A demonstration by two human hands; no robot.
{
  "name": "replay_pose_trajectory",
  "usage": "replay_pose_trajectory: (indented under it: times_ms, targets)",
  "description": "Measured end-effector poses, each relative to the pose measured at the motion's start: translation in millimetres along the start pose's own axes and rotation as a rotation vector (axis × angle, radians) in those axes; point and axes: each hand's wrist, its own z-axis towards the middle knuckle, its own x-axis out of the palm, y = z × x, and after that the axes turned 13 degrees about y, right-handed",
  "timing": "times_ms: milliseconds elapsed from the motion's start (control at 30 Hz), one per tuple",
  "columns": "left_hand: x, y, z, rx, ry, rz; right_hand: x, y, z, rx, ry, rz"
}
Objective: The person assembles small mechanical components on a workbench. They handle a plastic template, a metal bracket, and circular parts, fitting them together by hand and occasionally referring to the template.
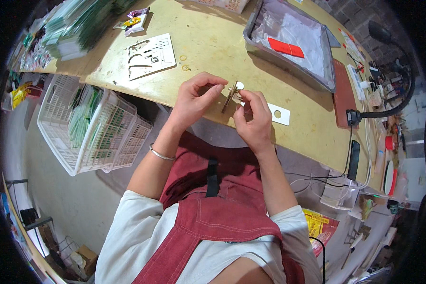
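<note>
Over the bench's near edge, a thin brass-coloured metal piece (229, 96) with a small round white part stands on edge between my hands. My right hand (253, 116) pinches it from the right with bent fingers. Close by its upper left side is my left hand (199, 98), thumb and forefinger drawn together; anything between those tips is too small to make out. A white card with a round hole (282, 114) lies beside my right hand, partly covered by it. Farther left rests a white board (168, 51) carrying dark curved strips and small dark pieces.
A grey tray (288, 71) holds clear plastic and a red packet (286, 48). Small rings (185, 67) lie on the yellowish bench (203, 38). White plastic baskets (83, 142) stand at left below stacked sleeves (73, 33). A black gooseneck lamp (404, 102) and cables occupy the right side.
</note>
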Motion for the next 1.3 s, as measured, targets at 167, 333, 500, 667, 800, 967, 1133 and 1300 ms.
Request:
replay_pose_trajectory:
  times_ms: [167, 333, 500, 667, 800, 967, 1133, 1300]
  targets:
    - [-1, 4, 0, 0.009, -0.005, 0.003, -1, 2, 0, 0.009, -0.002, 0.003]
    - [-1, 0, -1, -0.009, -0.001, 0.009, 0, 0, -1, -0.007, -0.013, 0.021]
    - [-1, 0, -1, -0.004, 0.001, 0.013, -1, 1, 0, -0.004, -0.031, 0.02]
    - [-1, 3, 0, 0.009, -0.014, 0.008, -2, 0, -1, 0.041, -0.037, 0.055]
    - [-1, -4, -5, -0.01, -0.115, -0.095, -2, -5, -1, 0.027, -0.098, 0.072]
    - [-35, -14, -42, 0.08, -0.45, 0.215, -1, 2, -3, 0.152, -0.137, 0.173]
    - [-125, -36, -52, 0.084, -0.67, 0.898, -2, -8, -11, 0.157, -0.135, 0.188]
    - [-186, -16, -48, -0.216, -0.616, 1.109, -4, -7, -9, 0.13, -0.109, 0.151]
